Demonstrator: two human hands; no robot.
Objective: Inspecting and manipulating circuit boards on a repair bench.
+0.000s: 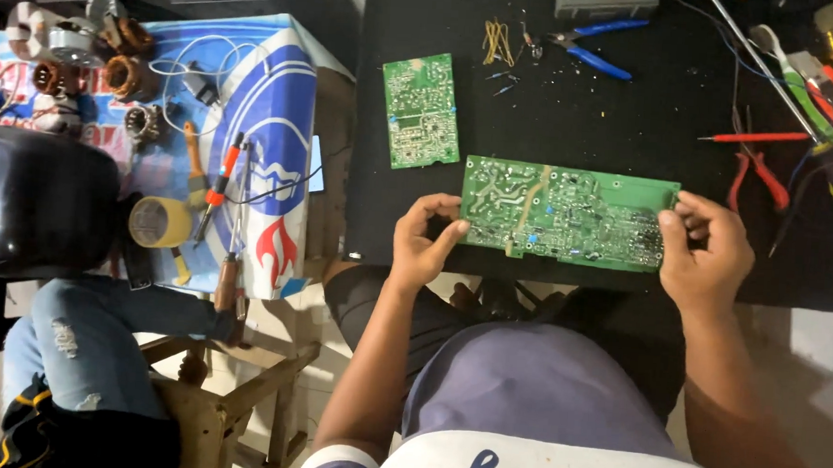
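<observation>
A long rectangular green circuit board (570,214) lies solder side up at the near edge of the black table (613,111), held level between both hands. Its face is covered with fine silvery solder joints and pale tracks, with a broad light strip running across it near the left third, a few small blue spots, and a small tab jutting from the lower edge. The left hand (423,242) clamps the board's left end, thumb on the top face and fingers curled beneath the edge. The right hand (705,249) pinches the right end, fingers closed over the board's upper right corner.

Two circuit boards are in view: the held one and a smaller, nearly square green circuit board (422,110) lying flat on the table just beyond it, well apart from either hand. One pair of blue-handled pliers (593,46) rests farther back, beside a small bundle of yellow wire pieces (495,42). At the right lie one pair of red-handled cutters (757,176), one thin red-handled probe (754,138), and a heap of other tools too jumbled to count.

To the left, a lower stand covered with a blue-and-white printed sheet (272,93) carries one roll of yellowish tape (160,221), an orange-handled screwdriver (222,181) and several copper-wound coils (121,74).
</observation>
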